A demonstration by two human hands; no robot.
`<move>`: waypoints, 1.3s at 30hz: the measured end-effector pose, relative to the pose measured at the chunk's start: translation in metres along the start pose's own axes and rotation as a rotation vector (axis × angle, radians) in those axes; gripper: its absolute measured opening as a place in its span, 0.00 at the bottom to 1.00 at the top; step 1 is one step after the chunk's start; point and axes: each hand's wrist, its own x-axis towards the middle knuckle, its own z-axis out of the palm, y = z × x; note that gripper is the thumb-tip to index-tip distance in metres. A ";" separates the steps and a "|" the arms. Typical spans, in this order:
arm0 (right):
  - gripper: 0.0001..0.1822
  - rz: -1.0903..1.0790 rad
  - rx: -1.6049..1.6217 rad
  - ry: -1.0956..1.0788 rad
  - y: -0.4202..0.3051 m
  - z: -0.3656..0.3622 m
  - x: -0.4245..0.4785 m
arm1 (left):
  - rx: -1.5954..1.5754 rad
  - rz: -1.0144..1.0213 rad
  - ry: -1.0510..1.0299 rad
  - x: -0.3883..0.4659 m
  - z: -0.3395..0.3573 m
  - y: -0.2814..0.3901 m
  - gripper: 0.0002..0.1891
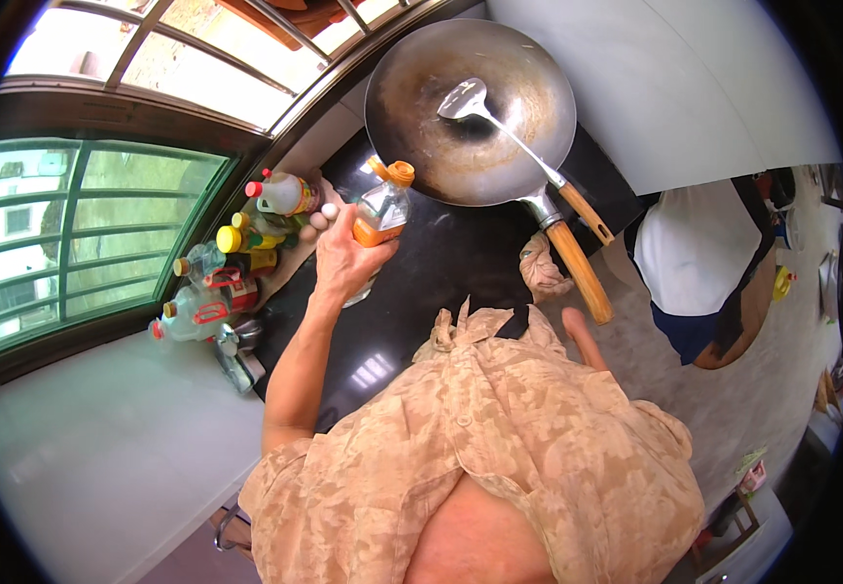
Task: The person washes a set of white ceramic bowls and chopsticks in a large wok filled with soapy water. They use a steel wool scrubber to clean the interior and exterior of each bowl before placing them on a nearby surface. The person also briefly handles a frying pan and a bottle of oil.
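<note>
My left hand (355,252) grips a clear plastic bottle (385,208) by its side, above the black counter. The bottle has an orange label and an orange flip cap, which stands open. A large metal wok (421,157) sits just beyond the bottle, its wooden handle (580,274) pointing towards me. Inside it rests a metal wok spatula (498,120), whose wooden grip (585,212) hangs over the rim. What seems to be my right hand (574,321) shows only in part past my shirt, near the wok handle; its fingers cannot be made out.
Several eggs (319,220) and sauce and oil bottles (250,237) line the window side of the black counter (450,255). A crumpled cloth (540,270) lies beside the wok handle. At the right, a white and dark-blue cloth (695,255) covers a rounded thing.
</note>
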 end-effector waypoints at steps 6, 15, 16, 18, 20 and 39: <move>0.05 0.151 -0.058 -0.089 0.023 0.026 -0.034 | 0.161 0.002 -0.071 0.008 0.009 -0.008 0.22; 0.05 0.164 -0.059 -0.134 0.013 0.040 -0.040 | 0.330 -0.069 -0.046 0.015 0.012 -0.033 0.24; 0.05 0.164 -0.059 -0.137 0.012 0.040 -0.040 | 0.353 -0.078 -0.052 0.017 0.010 -0.035 0.25; 0.05 0.159 -0.058 -0.138 0.010 0.042 -0.039 | 0.391 -0.070 -0.061 0.021 0.008 -0.040 0.26; 0.05 0.160 -0.059 -0.144 0.009 0.044 -0.038 | 0.411 -0.069 -0.050 0.024 0.007 -0.044 0.26; 0.05 0.191 -0.057 -0.177 0.009 0.052 -0.040 | 0.551 -0.088 -0.001 0.049 0.001 -0.035 0.20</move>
